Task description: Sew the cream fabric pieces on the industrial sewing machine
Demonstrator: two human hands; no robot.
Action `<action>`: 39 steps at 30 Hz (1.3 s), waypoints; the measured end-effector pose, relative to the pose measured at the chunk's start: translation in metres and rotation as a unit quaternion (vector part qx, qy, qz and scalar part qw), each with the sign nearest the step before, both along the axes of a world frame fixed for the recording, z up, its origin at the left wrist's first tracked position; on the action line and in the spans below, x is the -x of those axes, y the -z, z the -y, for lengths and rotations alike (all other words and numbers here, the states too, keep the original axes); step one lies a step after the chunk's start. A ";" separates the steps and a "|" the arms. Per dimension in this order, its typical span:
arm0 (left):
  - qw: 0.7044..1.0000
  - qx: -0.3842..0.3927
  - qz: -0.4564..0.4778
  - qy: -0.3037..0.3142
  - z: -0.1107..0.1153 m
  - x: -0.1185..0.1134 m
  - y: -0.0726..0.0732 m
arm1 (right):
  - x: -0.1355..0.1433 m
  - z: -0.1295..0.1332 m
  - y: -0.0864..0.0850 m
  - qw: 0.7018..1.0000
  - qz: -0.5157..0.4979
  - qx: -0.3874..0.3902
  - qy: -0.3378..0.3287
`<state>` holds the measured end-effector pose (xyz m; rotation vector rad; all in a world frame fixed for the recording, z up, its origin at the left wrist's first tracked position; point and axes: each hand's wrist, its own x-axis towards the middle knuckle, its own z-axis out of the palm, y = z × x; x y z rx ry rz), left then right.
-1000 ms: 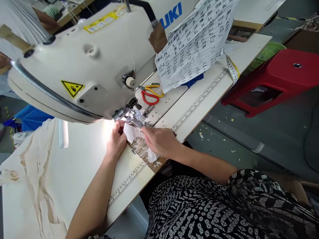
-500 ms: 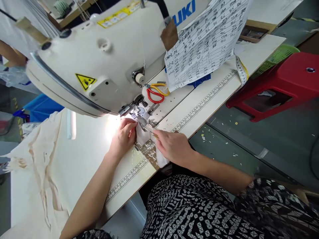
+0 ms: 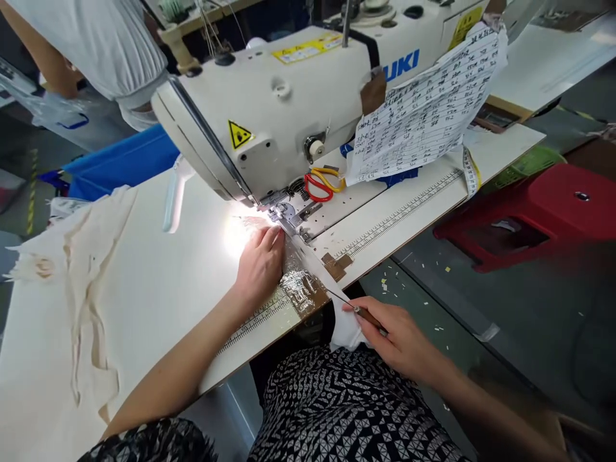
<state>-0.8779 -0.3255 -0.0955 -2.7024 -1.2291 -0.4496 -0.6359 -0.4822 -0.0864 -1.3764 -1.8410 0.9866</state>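
Observation:
My left hand (image 3: 262, 263) lies just in front of the lit needle area of a white sewing machine (image 3: 197, 109). Its fingers are closed together at the edge of a white fabric strip (image 3: 345, 327); the fingertips are partly hidden. From the presser foot (image 3: 287, 221) the strip runs towards me and hangs over the table edge. My right hand (image 3: 402, 333) grips an awl (image 3: 369, 317) by its wooden handle. The thin metal shaft points left across the strip, and the fingers are close to the fabric.
Red-and-yellow-handled scissors (image 3: 321, 185) lie on the machine bed. A handwritten sheet (image 3: 428, 115) hangs on the machine's right side. Cream cloth (image 3: 91, 276) spreads over the table's left. A red stool (image 3: 539, 212) stands at the right. Another person (image 3: 110, 51) is behind the machine.
My right hand has moved away from the presser foot, towards me and to the right, with the awl. The strip now stretches out longer. My left hand stays near the needle.

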 end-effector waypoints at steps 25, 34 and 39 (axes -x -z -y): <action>0.996 0.060 0.047 0.034 -0.012 0.023 0.006 | 0.045 -0.008 0.017 0.872 -0.381 0.277 0.132; 0.999 0.003 0.042 -0.012 -0.017 0.013 0.004 | 0.037 -0.026 0.005 0.979 -0.145 0.072 0.126; 0.998 0.041 0.043 0.008 -0.021 0.021 0.002 | 0.040 -0.036 0.003 0.988 -0.097 0.025 0.119</action>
